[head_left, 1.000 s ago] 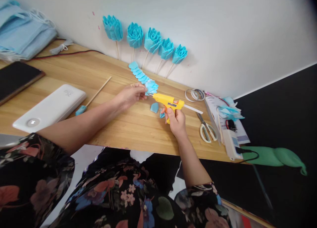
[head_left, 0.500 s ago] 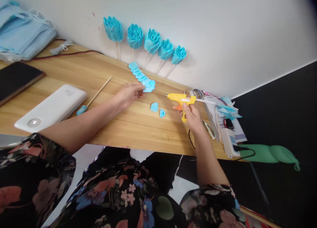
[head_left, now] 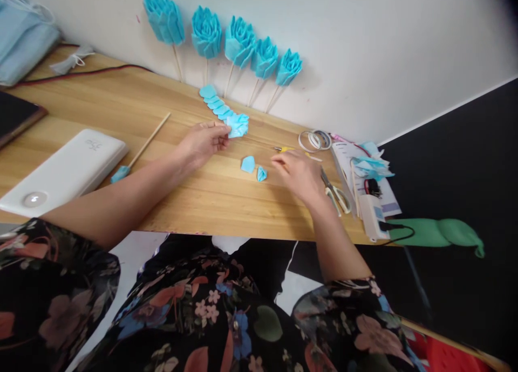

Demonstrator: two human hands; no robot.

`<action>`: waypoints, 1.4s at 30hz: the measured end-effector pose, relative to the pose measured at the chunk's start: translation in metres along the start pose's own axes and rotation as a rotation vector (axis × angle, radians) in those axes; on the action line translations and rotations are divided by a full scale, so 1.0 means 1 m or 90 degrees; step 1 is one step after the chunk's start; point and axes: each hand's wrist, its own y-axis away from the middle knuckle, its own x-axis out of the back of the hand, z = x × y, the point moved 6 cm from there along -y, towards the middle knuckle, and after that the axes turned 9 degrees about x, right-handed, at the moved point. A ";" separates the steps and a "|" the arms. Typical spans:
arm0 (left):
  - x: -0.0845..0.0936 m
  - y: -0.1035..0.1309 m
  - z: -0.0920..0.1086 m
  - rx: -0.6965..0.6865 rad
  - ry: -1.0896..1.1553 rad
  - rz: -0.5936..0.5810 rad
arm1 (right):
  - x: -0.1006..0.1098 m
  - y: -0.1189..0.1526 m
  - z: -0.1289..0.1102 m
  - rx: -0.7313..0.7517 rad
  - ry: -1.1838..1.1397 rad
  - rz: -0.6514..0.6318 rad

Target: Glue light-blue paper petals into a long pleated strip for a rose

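My left hand (head_left: 206,141) is closed, thumb and fingers pinching a crinkled light-blue fabric petal (head_left: 239,125) just above the wood. A row of overlapping blue petals (head_left: 216,103) trails off behind it. My right hand (head_left: 298,171) is empty, its fingers bent and drawn together over the table. Behind that hand lies a yellow hot glue gun (head_left: 285,149), mostly covered, its nozzle pointing left. Between my hands lie a flat petal (head_left: 248,164) and a folded petal (head_left: 261,173).
Several blue fabric flowers (head_left: 239,41) on sticks lean against the wall. To the left are a white power bank (head_left: 76,167), a stick with a blue tip (head_left: 149,138) and a dark phone (head_left: 16,118). Rightward are tape rolls (head_left: 314,140), scissors (head_left: 335,191) and a power strip (head_left: 373,215).
My right hand has let go of the glue gun, which now lies on the table. My left hand keeps its pinch on the petal. The view has shifted slightly.
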 end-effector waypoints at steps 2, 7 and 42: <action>0.000 -0.001 0.000 0.000 0.008 -0.006 | -0.013 -0.011 -0.021 0.046 -0.037 -0.028; 0.003 -0.004 -0.001 -0.003 0.007 -0.001 | -0.032 -0.036 -0.022 -0.067 -0.060 -0.122; 0.002 0.003 0.002 -0.019 -0.045 0.001 | -0.040 -0.030 0.013 -0.013 -0.323 -0.202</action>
